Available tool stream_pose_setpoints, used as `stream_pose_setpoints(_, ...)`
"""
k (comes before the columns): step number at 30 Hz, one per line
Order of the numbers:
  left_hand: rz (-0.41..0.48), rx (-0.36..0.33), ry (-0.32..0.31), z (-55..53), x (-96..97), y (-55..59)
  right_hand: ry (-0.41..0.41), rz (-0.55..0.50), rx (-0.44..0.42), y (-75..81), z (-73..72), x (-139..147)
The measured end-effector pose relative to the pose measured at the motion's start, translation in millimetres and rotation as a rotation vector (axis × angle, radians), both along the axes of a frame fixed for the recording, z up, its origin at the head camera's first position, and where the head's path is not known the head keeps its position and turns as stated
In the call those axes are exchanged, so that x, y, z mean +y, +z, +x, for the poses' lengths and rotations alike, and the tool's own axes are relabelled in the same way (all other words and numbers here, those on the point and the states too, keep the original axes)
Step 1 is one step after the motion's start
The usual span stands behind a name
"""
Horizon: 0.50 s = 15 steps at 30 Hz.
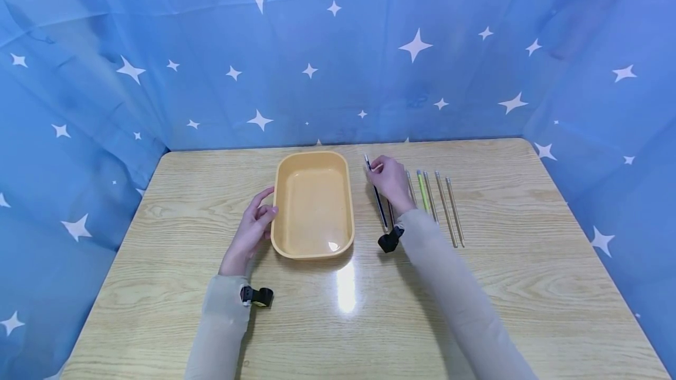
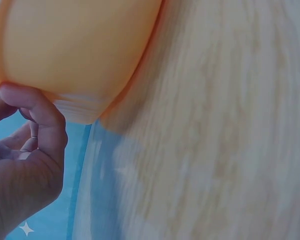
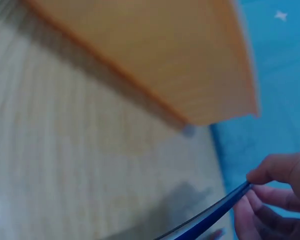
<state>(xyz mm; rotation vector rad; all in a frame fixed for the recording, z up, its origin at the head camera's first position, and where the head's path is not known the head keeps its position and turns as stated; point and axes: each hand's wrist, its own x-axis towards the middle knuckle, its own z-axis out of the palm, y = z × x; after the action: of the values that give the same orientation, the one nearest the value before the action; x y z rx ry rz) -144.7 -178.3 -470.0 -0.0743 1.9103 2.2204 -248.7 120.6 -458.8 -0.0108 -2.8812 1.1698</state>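
Note:
A deep yellow-orange plastic tray (image 1: 313,255) stands on the wooden table. At its left side my left hand (image 1: 252,230) holds the rim, the thumb tip right on the edge in the left wrist view. To the right of the tray, my right hand (image 1: 391,180) pinches a dark blue pencil (image 3: 207,220) near its far end between thumb and fingers. That pencil slants toward the table, its near end close to the wrist camera. Under and beside the right hand lies a dark pencil (image 1: 391,213), partly hidden by the hand and sleeve.
Right of the hand, a green pencil (image 1: 423,189) and several gold pencils, among them one at the far right (image 1: 455,211), lie side by side. The table (image 1: 296,333) reaches back to a blue curtain (image 1: 348,46) with white stars. Light reflects near the tray's front.

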Motion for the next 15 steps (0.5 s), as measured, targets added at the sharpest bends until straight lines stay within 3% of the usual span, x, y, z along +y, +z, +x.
stream_pose_setpoints(6, 0.015, 0.0, 0.005, -2.7, -2.5, -9.5, -0.031, 0.101, 0.01, -13.8, 1.8, 0.4)
stream_pose_setpoints(15, -0.02, 0.005, 0.031, -2.3, -0.9, -9.7, -0.032, 0.155, -0.013, -14.1, 4.4, 0.5)
